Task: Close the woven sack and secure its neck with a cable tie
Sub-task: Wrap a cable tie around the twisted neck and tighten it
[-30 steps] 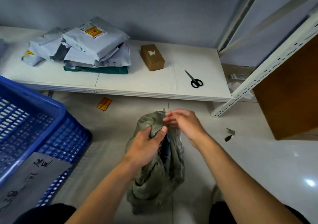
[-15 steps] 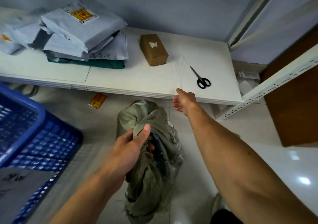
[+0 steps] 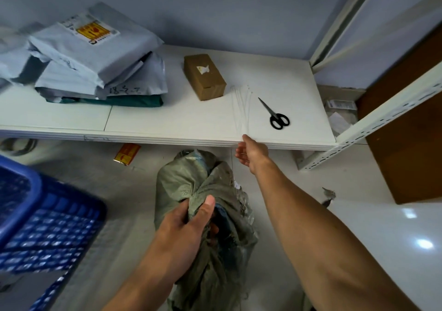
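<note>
A grey-green woven sack (image 3: pixel 191 179) stands on the pale floor in front of me. My left hand (image 3: pixel 184 234) is clenched around its gathered neck. A bundle of white cable ties (image 3: pixel 241 105) lies on the low white shelf (image 3: pixel 167 121), next to black scissors (image 3: pixel 275 115). My right hand (image 3: pixel 251 152) is stretched out at the shelf's front edge, just below the near ends of the ties, fingers apart, with one fingertip at the edge. It holds nothing that I can see.
A brown cardboard box (image 3: pixel 204 76) and a stack of grey mailer bags (image 3: pixel 95 57) lie on the shelf. A blue plastic crate (image 3: pixel 45 217) stands on the left. A white perforated rack upright (image 3: pixel 373 124) and a brown panel (image 3: pixel 411 124) are on the right. A yellow label (image 3: pixel 126 154) lies on the floor.
My right hand left the sack's neck and reached forward to the shelf edge by the cable ties. My left hand kept its grip on the neck. My view shifted closer to the shelf.
</note>
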